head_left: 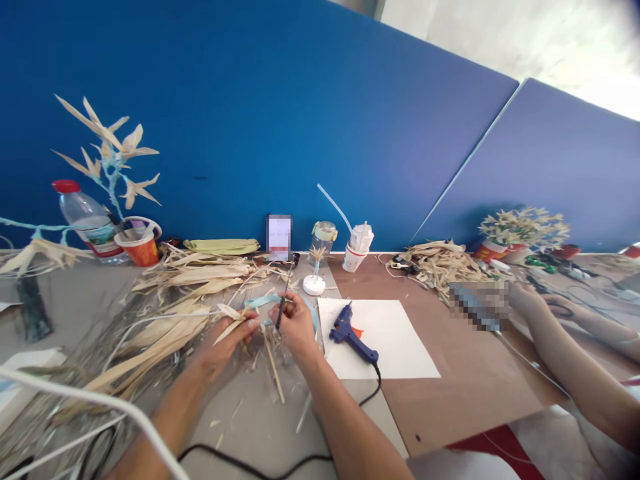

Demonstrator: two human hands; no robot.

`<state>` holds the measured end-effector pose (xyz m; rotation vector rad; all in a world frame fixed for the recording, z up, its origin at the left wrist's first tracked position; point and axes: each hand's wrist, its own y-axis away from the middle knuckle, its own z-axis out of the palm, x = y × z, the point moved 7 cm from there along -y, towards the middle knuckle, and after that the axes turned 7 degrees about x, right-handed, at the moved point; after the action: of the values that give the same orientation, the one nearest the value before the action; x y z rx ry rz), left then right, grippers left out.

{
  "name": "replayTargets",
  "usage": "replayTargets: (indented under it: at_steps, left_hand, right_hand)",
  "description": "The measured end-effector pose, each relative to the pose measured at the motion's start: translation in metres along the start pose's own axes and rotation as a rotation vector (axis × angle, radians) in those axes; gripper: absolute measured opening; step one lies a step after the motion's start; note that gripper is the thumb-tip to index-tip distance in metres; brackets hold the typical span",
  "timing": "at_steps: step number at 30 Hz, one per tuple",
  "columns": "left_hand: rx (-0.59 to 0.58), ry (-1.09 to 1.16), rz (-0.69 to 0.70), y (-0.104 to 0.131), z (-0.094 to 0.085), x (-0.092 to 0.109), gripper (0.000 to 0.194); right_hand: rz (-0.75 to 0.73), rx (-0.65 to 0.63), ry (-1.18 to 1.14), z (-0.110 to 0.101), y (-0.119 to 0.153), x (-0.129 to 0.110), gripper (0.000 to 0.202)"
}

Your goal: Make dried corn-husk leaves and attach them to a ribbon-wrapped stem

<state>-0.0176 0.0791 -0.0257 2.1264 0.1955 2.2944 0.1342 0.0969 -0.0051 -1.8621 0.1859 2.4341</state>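
My left hand (231,337) is closed on a pale dried husk piece (229,317), which sticks up between thumb and fingers. Close beside it, my right hand (299,323) grips a slim dark-handled tool (281,310) with a thin metal end pointing up; its exact kind is unclear. Light blue tape (265,301) lies behind the hands, partly hidden by them. Below them, a thin straw-coloured stick (273,367) rests on the table. Just beyond stands a small husk flower (317,257) on a round white base (314,286).
Dried husks (170,313) pile up at left. A blue glue gun (353,335) lies on white paper (400,340), its black cord trailing forward. A phone (279,237), a lidded jar (324,237) and a paper cup (355,259) stand behind. Another person's arms (565,360) are at right.
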Motion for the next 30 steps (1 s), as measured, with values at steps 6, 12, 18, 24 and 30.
replayTargets:
  at_steps: [6,12,18,24,30]
  left_hand:
    - [0.010,0.208,-0.065,0.000,0.003,0.000,0.024]
    - [0.014,0.406,-0.131,0.001,0.004,0.001,0.025]
    - [0.057,0.438,-0.093,0.001,0.001,0.005,0.024]
    - [0.234,0.381,-0.035,-0.002,-0.011,0.005,0.034]
    - [0.348,0.392,0.039,-0.004,-0.026,0.012,0.038]
  right_hand:
    - [-0.072,0.031,0.002,0.001,0.001,-0.002,0.038]
    - [-0.115,0.051,-0.008,0.001,0.004,-0.006,0.038]
    - [-0.143,0.037,0.041,0.003,0.003,-0.004,0.038]
    - [-0.147,0.039,0.066,0.003,0.003,-0.005,0.038]
    - [-0.019,-0.140,0.075,0.002,0.000,-0.004,0.030]
